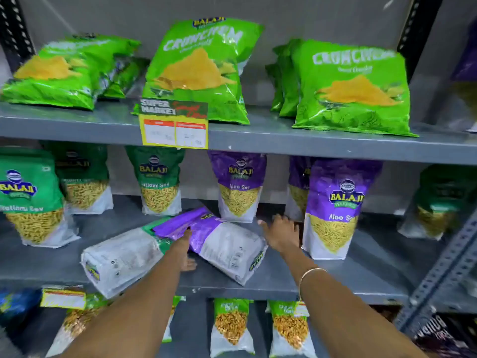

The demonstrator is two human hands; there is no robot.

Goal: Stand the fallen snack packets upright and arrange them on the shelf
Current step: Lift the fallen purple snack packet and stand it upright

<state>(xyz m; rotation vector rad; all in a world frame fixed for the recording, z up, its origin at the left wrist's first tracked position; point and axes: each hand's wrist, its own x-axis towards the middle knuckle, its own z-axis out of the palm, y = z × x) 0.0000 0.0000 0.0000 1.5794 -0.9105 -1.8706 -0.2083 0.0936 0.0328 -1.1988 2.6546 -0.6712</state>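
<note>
Two packets lie fallen on the middle shelf (335, 282). A purple Aloo Sev packet (227, 244) lies on its face, overlapping a green-topped packet (121, 259) that lies to its left. My left hand (184, 250) rests on the purple packet's left edge, fingers spread flat against it. My right hand (281, 233) hovers open just right of that packet, palm down, beside an upright purple Aloo Sev packet (333, 208). Another upright purple packet (238, 187) stands behind the fallen ones.
Green Ratlami Sev packets (160, 179) stand at the back left and a large one (28, 197) at the front left. Bright green Crunchem bags (204, 71) fill the top shelf, with a price tag (174, 125) on its edge. Metal uprights (444, 264) frame the right.
</note>
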